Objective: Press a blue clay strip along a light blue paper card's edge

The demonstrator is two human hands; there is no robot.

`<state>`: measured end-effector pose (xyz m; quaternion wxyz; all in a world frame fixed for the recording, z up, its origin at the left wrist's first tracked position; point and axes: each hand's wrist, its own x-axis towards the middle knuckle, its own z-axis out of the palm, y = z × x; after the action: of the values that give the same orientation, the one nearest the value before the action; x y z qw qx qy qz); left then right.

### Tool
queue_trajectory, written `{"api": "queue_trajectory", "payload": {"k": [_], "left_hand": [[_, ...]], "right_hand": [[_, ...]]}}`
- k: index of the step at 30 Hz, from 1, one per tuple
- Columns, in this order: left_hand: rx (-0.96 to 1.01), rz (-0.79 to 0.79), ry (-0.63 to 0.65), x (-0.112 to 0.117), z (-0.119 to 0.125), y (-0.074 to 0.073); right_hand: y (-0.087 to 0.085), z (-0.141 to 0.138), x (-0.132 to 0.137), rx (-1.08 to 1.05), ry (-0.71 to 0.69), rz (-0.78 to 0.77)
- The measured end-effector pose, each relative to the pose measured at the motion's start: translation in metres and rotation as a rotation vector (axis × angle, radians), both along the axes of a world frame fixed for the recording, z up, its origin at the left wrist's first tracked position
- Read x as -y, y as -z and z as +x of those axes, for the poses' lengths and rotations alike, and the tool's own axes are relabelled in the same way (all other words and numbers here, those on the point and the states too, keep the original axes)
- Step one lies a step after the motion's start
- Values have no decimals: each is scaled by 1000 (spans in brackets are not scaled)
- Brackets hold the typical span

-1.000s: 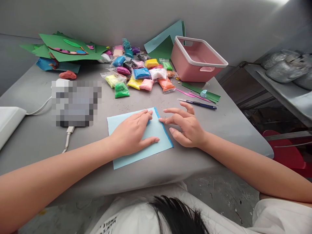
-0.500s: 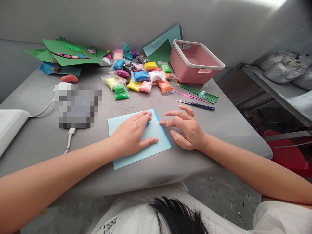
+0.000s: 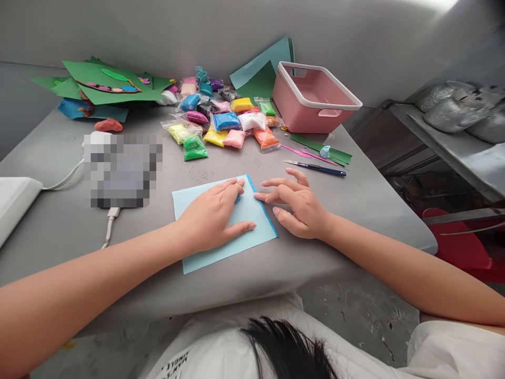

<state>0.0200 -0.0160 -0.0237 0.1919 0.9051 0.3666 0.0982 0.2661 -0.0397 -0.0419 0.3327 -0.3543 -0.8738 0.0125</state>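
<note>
A light blue sheet of paper (image 3: 252,229) lies flat on the grey table (image 3: 355,210), with a darker blue strip along its right edge. My left hand (image 3: 211,218) rests flat on the sheet, fingers stretched out, and a small blue bit shows under its fingertips. My right hand (image 3: 298,202) hovers at the sheet's right edge with fingers spread, its fingertips touching the edge near the top corner.
Several small bags of coloured clay (image 3: 224,123) lie behind the sheet. A pink basket (image 3: 315,97) stands at the back right. A blue pen (image 3: 315,168), green paper strips (image 3: 327,150), green craft sheets (image 3: 106,84), a blurred device (image 3: 122,168) and a white box (image 3: 13,202) are around.
Both hands stay almost where they were on the sheet. The view has shifted slightly; my right hand's fingertips sit a little closer to the sheet's edge.
</note>
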Motion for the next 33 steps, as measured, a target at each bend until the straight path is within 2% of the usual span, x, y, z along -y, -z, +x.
{"api": "queue_trajectory", "payload": {"k": [4,15,21,33], "left_hand": [[5,1,4,-1,0,0],[28,1,-3,-1,0,1],[9,15,1,-1,0,1],[26,29,7,-1,0,2]], "right_hand": [[-1,1,2,6,25,-19],[-1,6,8,24,-18,-51],[-2,5,12,24,-21,6],[-3,9,17,53,-25,-38]]}}
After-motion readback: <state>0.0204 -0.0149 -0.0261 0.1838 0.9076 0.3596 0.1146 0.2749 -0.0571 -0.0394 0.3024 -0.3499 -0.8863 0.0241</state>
